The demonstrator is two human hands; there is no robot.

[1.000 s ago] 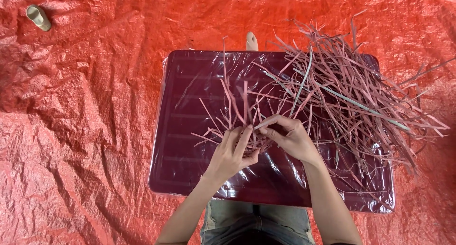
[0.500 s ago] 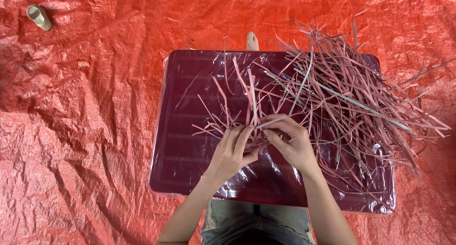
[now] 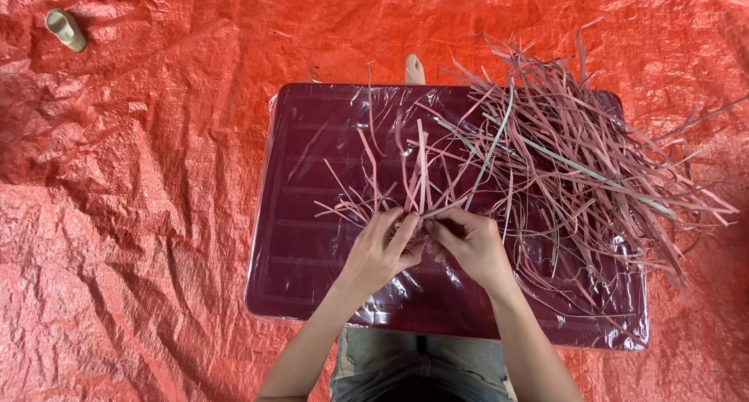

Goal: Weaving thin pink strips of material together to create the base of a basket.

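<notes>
Crinkled red tarpaulin (image 3: 140, 238) as ground cover; small beige spool-like object (image 3: 65, 28) lying at far left corner.

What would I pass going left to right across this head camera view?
Small beige object on the orange tarp → dark red tray's bare left part → left hand → right hand, both pinching pink strips → loose pile of pink strips.
</notes>
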